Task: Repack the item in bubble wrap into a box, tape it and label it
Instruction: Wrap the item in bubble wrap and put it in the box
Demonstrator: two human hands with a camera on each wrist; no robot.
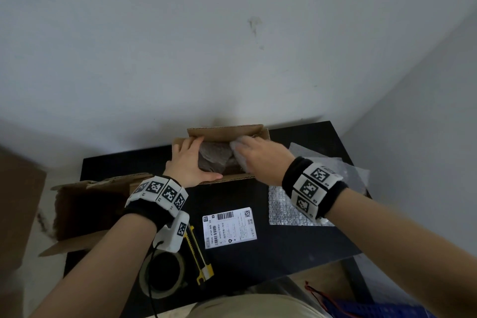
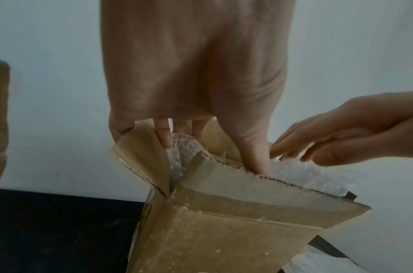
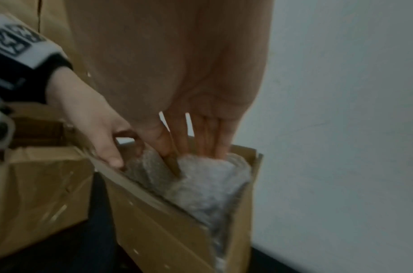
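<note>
1. Two supplies lie nearest me on the black table point(image 1: 296, 248): the roll of packing tape point(image 1: 163, 276) at about 7 o'clock from the box, under my left forearm, and a yellow utility knife point(image 1: 199, 258) just beside it.
2. Next out, the printed shipping label point(image 1: 229, 227) lies flat at roughly 6 o'clock from the box, well apart from it, with a loose sheet of bubble wrap point(image 1: 286, 210) to its right under my right wrist.
3. An older opened carton point(image 1: 85, 204) sits at 8 o'clock, off my left wrist.
4. My left hand point(image 1: 189, 161) is at the small cardboard box point(image 1: 227, 179), thumb lying along the near rim and fingers hooked over the left end flap point(image 2: 142, 155), holding the mouth wide.
5. My right hand point(image 1: 258, 153) comes in from 3 o'clock with fingers point(image 3: 207, 136) straight and spread, pressing down on the bubble-wrapped item point(image 1: 214, 160); it grips nothing.
6. That bundle is already inside the box, its long axis running left to right along the box's length, and its right end rises near the rim under my right palm.
7. Judging from this, my right hand is the nearer one to push that high end down before the far flap point(image 1: 224, 131), standing at 12 o'clock, can fold shut.
</note>
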